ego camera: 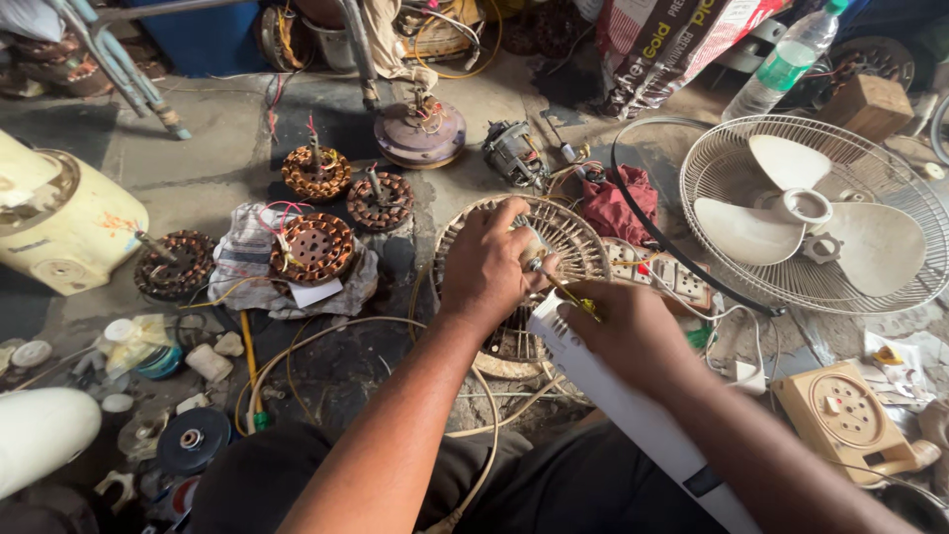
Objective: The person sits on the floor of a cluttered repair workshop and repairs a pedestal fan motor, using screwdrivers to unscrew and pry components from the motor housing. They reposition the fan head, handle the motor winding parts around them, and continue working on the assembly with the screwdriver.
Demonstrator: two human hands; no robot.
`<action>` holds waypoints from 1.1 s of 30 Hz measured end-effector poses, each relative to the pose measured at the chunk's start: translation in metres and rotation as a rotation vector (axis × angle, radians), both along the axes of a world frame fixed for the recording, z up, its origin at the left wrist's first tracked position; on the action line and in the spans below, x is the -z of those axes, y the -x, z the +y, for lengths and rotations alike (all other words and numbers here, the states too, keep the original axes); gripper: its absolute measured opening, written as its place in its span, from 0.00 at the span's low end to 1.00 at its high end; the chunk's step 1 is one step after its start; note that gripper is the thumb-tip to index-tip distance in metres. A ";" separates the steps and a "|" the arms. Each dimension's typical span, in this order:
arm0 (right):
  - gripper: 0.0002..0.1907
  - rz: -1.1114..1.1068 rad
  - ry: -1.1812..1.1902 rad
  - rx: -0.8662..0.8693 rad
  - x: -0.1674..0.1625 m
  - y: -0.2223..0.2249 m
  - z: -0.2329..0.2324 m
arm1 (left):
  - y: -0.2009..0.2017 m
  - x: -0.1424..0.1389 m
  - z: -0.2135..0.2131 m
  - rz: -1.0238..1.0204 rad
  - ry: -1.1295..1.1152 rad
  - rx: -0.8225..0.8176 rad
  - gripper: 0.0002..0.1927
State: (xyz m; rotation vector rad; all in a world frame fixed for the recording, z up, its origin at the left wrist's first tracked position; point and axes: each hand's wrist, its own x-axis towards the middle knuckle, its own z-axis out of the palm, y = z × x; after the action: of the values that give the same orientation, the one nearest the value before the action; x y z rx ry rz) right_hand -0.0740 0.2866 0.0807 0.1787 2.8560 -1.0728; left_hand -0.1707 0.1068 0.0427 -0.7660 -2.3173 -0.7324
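My left hand [491,265] grips a small metal part at the middle of a round cream fan guard [583,247] lying on the floor. My right hand [633,331] holds a yellow-handled screwdriver [571,294] whose tip points at that part. A long white fan column [633,415] lies across my lap under the right hand.
Several copper-wound motor stators [316,247] lie on the floor to the left, one on a rag. A fan cage with cream blades [811,213] sits to the right, beside a power strip [662,272], red cloth [618,203], plastic bottle [786,59] and beige fan base [845,415].
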 end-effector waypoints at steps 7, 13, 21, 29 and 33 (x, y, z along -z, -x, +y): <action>0.13 -0.580 0.939 0.208 -0.018 0.016 0.008 | -0.003 0.002 0.000 -0.021 -0.026 -0.002 0.19; 0.22 -0.311 0.412 0.104 -0.007 0.008 -0.003 | 0.001 0.007 0.002 -0.041 0.011 -0.022 0.22; 0.21 0.183 -0.262 -0.115 -0.020 -0.007 -0.012 | -0.001 0.002 0.001 -0.011 0.003 -0.021 0.21; 0.20 -0.672 1.032 0.173 -0.017 0.015 0.015 | -0.003 0.004 0.000 0.017 -0.046 -0.007 0.19; 0.23 -0.347 0.523 -0.019 -0.002 0.014 0.014 | 0.000 0.008 0.001 0.023 -0.032 -0.018 0.19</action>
State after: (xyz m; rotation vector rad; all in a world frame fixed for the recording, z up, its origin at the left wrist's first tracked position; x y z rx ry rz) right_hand -0.0878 0.3008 0.0829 0.2646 2.1898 -1.5589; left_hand -0.1703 0.1075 0.0351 -0.7339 -2.2840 -0.7473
